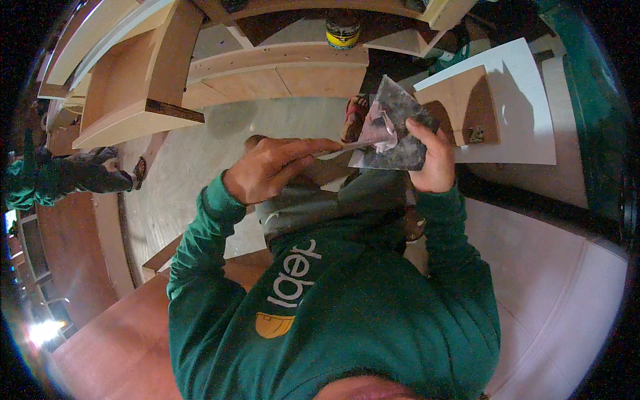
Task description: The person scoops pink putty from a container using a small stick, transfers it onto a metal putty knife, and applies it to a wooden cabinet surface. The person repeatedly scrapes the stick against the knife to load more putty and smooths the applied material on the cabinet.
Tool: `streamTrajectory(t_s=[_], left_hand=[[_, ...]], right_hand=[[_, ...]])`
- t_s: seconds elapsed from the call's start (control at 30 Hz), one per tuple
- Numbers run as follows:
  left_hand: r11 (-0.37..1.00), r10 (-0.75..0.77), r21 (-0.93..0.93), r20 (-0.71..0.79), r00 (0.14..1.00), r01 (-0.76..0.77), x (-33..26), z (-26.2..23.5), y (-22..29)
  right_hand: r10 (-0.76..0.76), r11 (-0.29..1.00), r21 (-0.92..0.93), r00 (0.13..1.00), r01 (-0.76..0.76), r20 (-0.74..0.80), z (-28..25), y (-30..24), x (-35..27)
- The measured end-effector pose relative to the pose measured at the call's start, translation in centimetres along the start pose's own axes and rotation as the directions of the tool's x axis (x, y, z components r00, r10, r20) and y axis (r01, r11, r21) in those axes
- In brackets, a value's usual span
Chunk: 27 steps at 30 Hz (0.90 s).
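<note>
Right hand (433, 160) grips grey putty-smeared board (400, 130); left hand (270, 167) grasps, apparently, a scraper (360, 144) touching it.

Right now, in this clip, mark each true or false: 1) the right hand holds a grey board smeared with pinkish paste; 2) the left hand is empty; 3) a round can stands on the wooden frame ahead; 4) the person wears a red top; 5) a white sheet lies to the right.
1) True: the right hand grips the grey board, which carries a pinkish smear.
2) False: the left hand holds a thin blade whose tip reaches the board.
3) True: a round can with a yellow band stands there.
4) False: the sleeves and top are green.
5) True: a white sheet lies at the right, with a brown panel on it.
</note>
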State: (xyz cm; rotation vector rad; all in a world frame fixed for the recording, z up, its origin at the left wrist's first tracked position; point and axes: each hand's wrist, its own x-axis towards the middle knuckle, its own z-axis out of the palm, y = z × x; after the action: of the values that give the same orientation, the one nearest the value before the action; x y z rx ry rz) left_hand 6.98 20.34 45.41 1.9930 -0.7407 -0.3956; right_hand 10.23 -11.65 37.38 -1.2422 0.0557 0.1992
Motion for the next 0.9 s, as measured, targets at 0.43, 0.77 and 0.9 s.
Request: streamTrajectory(t_s=[0.43,0.77,0.9], left_hand=[[0.982,0.125,0.163,-0.2,0.972,-0.093,0.6,-0.1,-0.5],[0.961,0.138,0.266,-0.222,0.965,-0.076,-1.5,0.0,-3.8],[0.953,0.05,0.298,-0.315,0.948,0.048,-2.8,-0.7,-3.9]], right_hand=[[0.011,0.997,0.08,0.999,-0.007,-0.049,1.4,-1.6,-0.2],[0.239,0.769,0.554,0.948,-0.318,0.212,2.2,-4.5,0.1],[0.007,0.97,0.244,0.999,0.001,-0.032,0.4,-2.2,0.7]])
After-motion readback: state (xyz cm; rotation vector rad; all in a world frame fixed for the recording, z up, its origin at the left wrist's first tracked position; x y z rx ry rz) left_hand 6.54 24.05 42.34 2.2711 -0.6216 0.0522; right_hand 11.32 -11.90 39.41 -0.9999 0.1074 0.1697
